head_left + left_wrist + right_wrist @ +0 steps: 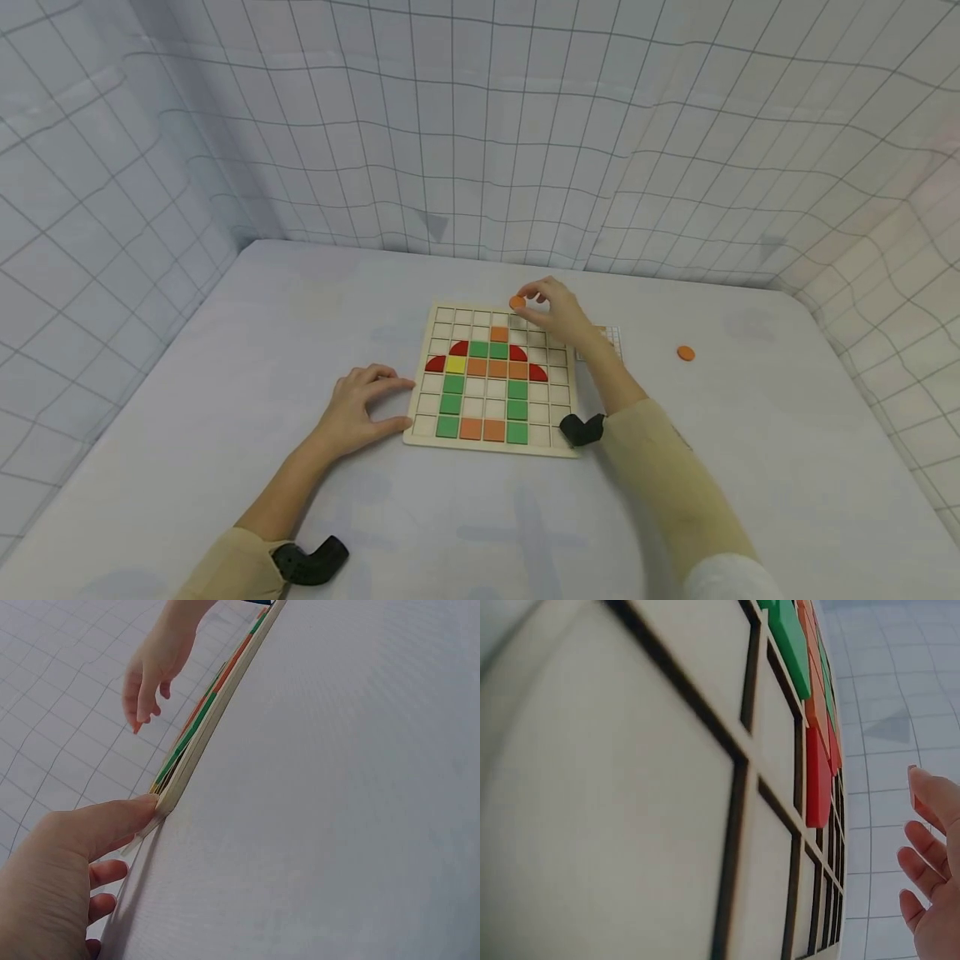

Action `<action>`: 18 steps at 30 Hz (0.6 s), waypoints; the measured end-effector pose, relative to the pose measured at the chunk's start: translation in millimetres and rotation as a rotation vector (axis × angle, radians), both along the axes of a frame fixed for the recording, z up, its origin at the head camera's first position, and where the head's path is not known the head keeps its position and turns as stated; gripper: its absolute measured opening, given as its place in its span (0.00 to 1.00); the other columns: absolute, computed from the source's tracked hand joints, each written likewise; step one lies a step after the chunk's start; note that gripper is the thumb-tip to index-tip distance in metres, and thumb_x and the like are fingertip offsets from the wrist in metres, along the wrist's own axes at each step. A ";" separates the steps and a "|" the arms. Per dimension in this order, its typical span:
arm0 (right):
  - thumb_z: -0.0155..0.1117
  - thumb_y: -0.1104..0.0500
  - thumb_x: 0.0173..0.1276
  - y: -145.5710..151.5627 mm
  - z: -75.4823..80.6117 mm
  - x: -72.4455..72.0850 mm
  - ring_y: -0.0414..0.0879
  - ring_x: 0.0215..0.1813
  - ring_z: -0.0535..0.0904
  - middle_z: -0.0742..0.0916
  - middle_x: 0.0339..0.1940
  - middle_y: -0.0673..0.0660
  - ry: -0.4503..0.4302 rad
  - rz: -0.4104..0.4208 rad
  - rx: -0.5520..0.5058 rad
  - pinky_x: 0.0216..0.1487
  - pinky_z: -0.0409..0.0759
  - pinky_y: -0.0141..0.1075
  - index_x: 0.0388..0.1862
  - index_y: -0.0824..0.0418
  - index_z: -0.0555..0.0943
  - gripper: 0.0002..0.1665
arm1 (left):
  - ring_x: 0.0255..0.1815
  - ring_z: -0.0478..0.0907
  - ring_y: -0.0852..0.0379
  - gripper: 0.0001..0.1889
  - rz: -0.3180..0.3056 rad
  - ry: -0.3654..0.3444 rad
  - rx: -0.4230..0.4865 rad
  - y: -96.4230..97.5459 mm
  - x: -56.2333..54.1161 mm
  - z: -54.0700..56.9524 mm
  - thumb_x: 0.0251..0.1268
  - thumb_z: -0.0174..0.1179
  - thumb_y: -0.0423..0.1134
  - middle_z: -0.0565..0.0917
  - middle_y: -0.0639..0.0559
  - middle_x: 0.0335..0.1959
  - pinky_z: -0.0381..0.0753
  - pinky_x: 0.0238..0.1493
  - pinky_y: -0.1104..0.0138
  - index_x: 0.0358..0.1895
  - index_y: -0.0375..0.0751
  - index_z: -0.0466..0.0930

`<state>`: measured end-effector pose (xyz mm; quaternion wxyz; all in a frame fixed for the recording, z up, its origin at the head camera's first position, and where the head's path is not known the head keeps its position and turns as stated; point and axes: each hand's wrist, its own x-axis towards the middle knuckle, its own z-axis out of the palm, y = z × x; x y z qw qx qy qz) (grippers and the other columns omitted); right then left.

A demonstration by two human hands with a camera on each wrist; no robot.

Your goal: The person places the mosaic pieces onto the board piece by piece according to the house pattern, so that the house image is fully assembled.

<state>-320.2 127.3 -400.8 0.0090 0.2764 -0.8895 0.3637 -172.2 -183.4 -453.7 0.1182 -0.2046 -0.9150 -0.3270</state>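
A square wooden grid board (pixel 540 435) lies on the table, its cells partly filled with green, orange and yellow square tiles and red quarter-round pieces. At its far edge my right hand (pixel 557 310) pinches an orange disc (pixel 517 302) between thumb and fingers, held up over the top row. My left hand (pixel 358 410) rests at the board's left side, thumb and index finger spread apart and touching the edge. In the left wrist view the thumb (pixel 112 825) presses on the board's corner. The right wrist view shows a red piece (pixel 819 776) and a green tile (pixel 789 649) seated in the grid.
Another orange disc (pixel 686 353) lies on the white table to the right. A small printed card (pixel 613 338) sits beside the board's right edge, partly hidden by the right forearm. Grid-patterned white curtains (pixel 480 142) enclose the table at the back and sides.
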 end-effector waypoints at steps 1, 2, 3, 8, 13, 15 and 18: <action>0.61 0.57 0.64 -2.0 -1.1 -0.7 0.54 0.47 0.70 0.76 0.45 0.61 -0.002 0.006 0.010 0.49 0.67 0.45 0.49 0.65 0.77 0.17 | 0.46 0.67 0.48 0.23 0.000 0.000 -0.001 0.0 0.0 0.0 0.42 0.71 0.46 0.75 0.48 0.44 0.59 0.44 0.53 0.47 0.46 0.82; 0.61 0.57 0.64 -3.9 -2.2 -1.4 0.54 0.47 0.70 0.76 0.45 0.61 -0.002 0.012 0.020 0.49 0.67 0.45 0.49 0.65 0.77 0.17 | 0.45 0.67 0.48 0.23 -0.001 0.001 0.000 0.0 0.0 0.0 0.42 0.71 0.46 0.75 0.48 0.44 0.59 0.44 0.53 0.47 0.46 0.82; 0.61 0.57 0.64 -5.7 -3.7 -2.5 0.54 0.47 0.70 0.76 0.45 0.61 -0.001 0.016 0.032 0.49 0.67 0.45 0.49 0.65 0.77 0.18 | 0.45 0.67 0.48 0.23 -0.002 0.002 0.001 0.0 0.0 0.0 0.41 0.71 0.46 0.75 0.48 0.44 0.59 0.44 0.53 0.47 0.46 0.82; 0.60 0.55 0.64 -13.3 -9.7 -6.6 0.53 0.47 0.71 0.77 0.45 0.60 0.000 0.030 0.109 0.49 0.68 0.46 0.49 0.63 0.77 0.17 | 0.45 0.67 0.48 0.24 -0.004 0.003 0.004 -0.1 -0.1 -0.2 0.41 0.71 0.46 0.75 0.48 0.44 0.59 0.44 0.53 0.47 0.46 0.82; 0.61 0.54 0.64 -17.8 -12.3 -7.6 0.54 0.48 0.73 0.77 0.45 0.60 -0.016 0.030 0.171 0.51 0.68 0.49 0.48 0.62 0.78 0.18 | 0.45 0.67 0.49 0.24 -0.002 0.002 0.004 -0.1 -0.8 -1.1 0.41 0.71 0.46 0.75 0.48 0.44 0.58 0.44 0.53 0.47 0.46 0.82; 0.61 0.53 0.64 -18.3 -13.7 -8.1 0.54 0.48 0.73 0.77 0.46 0.60 -0.021 0.034 0.177 0.51 0.67 0.49 0.48 0.61 0.78 0.18 | 0.45 0.67 0.49 0.24 -0.001 -0.002 0.005 -0.1 -0.9 -1.0 0.41 0.71 0.46 0.75 0.48 0.44 0.58 0.44 0.53 0.47 0.46 0.82; 0.59 0.52 0.65 -18.2 -17.3 -9.9 0.54 0.48 0.73 0.77 0.46 0.60 -0.010 0.046 0.202 0.52 0.66 0.50 0.49 0.60 0.78 0.18 | 0.46 0.67 0.48 0.24 0.000 -0.006 0.005 0.1 -1.1 -1.1 0.41 0.71 0.46 0.75 0.48 0.44 0.59 0.44 0.53 0.47 0.46 0.82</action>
